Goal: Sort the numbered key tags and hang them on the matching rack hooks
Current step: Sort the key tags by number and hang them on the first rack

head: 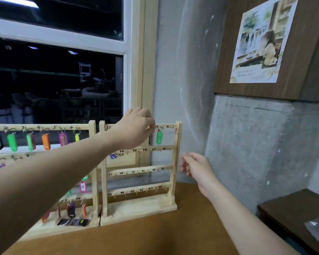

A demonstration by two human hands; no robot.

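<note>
Directly ahead, two pale wooden key racks stand side by side on a brown table (182,232), against a dark window and a grey concrete wall. The right rack (175,162) has four rails of small hooks with handwritten numbers from 25 to 48. The left hand (136,127) reaches across to its top rail, fingers curled at the hooks just left of number 29; what it pinches cannot be seen. A green key tag (159,137) hangs just beside those fingers, under 29. The right hand (195,165) hovers just right of the rack, apart from it, fingers loosely curled, holding nothing visible. The left rack (92,162) carries green, orange, purple and yellow tags along its top rail.
</note>
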